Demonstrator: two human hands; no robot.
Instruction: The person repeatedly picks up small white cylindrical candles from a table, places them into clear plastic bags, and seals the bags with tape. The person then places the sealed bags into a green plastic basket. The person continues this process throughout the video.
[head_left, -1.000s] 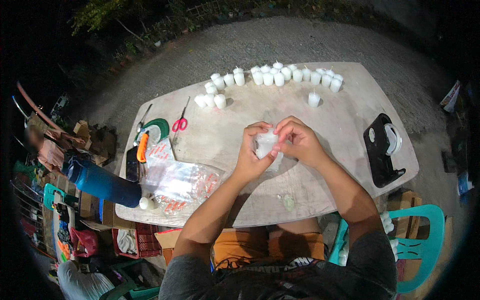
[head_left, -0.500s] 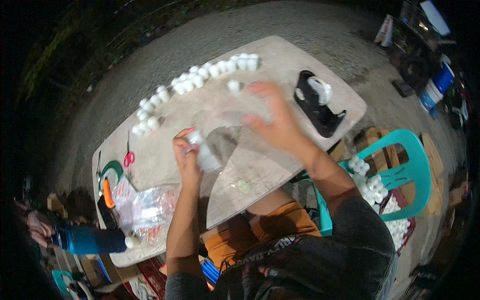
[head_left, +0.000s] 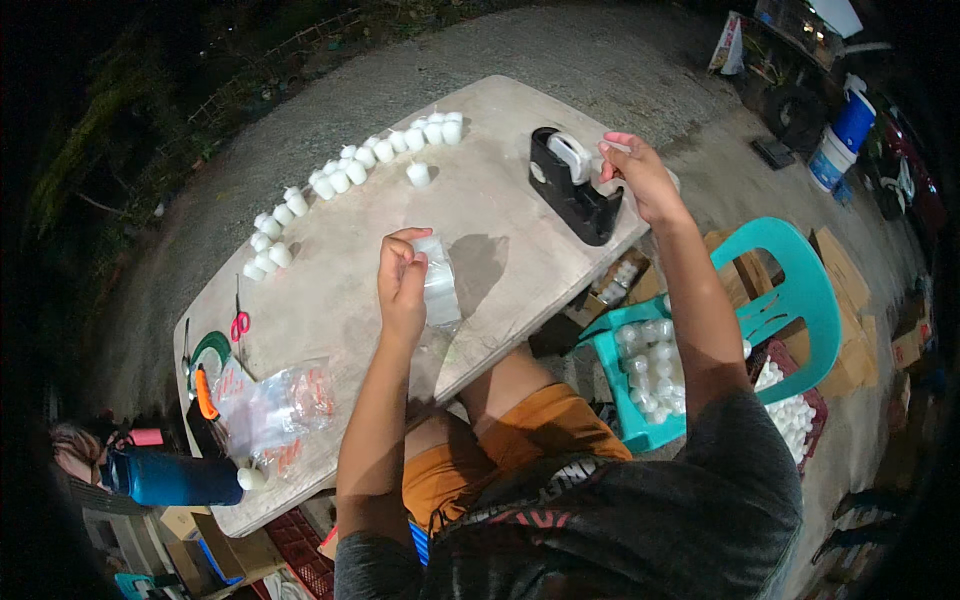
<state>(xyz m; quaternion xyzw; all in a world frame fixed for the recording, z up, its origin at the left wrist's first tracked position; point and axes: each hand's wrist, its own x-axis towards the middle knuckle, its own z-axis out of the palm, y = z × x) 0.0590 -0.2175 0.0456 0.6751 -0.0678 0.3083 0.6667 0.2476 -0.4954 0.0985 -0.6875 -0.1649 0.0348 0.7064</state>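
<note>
My left hand (head_left: pixel 403 283) is closed around the top of a small clear plastic bag (head_left: pixel 440 290), above the near middle of the table. The bag looks whitish; I cannot make out what is inside. At the table's right end my right hand (head_left: pixel 642 178) has its fingers pinched together beside a black tape dispenser (head_left: pixel 572 195) with a roll of tape (head_left: pixel 570 157). Whatever the fingertips hold is too small to make out. White candles (head_left: pixel 340 178) stand in a curved double row along the far side, with one single candle (head_left: pixel 418 174) in front.
On the table's left lie pink-handled scissors (head_left: pixel 240 325), an orange-handled cutter (head_left: pixel 206 395), a green ring (head_left: pixel 212 347) and crumpled plastic packaging (head_left: pixel 285 400). A blue bottle (head_left: pixel 175 477) is at the near left corner. White packs (head_left: pixel 652 370) sit on a teal chair (head_left: pixel 790 270).
My right hand has swung right, from over the table's middle to beside the tape dispenser, and its spread fingers have closed. My left hand still holds the bag. The view has shifted.
</note>
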